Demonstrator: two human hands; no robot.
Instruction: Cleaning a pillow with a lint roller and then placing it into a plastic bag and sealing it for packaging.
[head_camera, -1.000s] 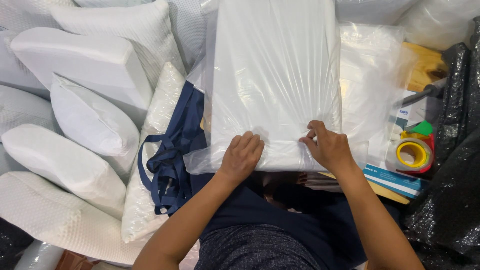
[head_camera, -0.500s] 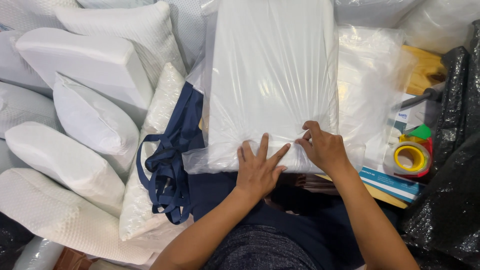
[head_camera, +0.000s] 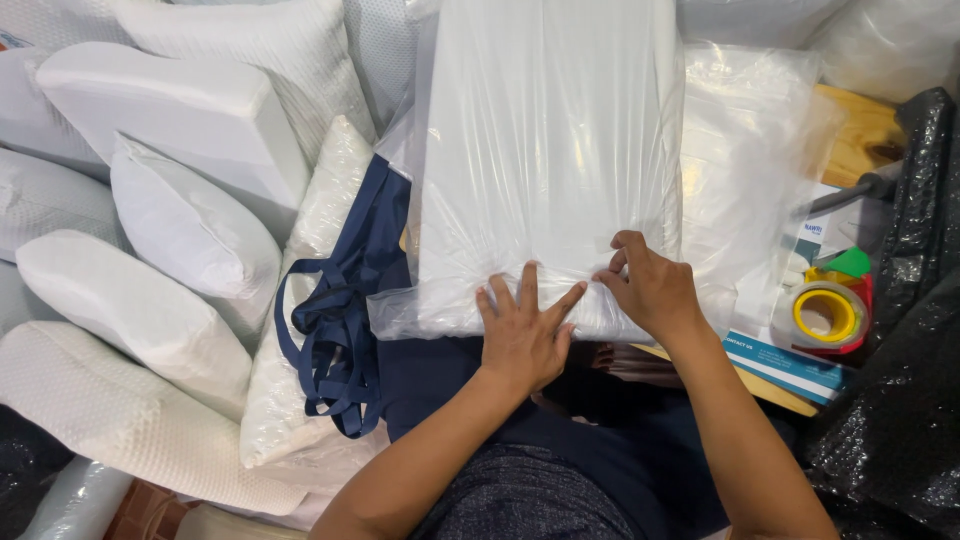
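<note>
A large white foam pillow inside a clear plastic bag (head_camera: 550, 150) lies lengthwise in front of me, its near end at my lap. My left hand (head_camera: 522, 335) rests flat on that near end with the fingers spread, pressing the loose plastic down. My right hand (head_camera: 650, 285) sits just to its right, fingers curled and pinching a fold of the bag's plastic at the pillow's near edge. A dark blue fabric bag with long straps (head_camera: 345, 310) lies under and left of the pillow.
Several white pillows (head_camera: 170, 110) are piled at the left. A tape dispenser with a yellow roll (head_camera: 830, 315) sits at the right on printed papers (head_camera: 790, 365) over a wooden surface (head_camera: 860, 130). Black bubble wrap (head_camera: 900, 400) fills the right edge.
My left hand has gone from gripping the bag's edge to lying flat with spread fingers, shifted a little right. My right hand has kept its pinch on the plastic.
</note>
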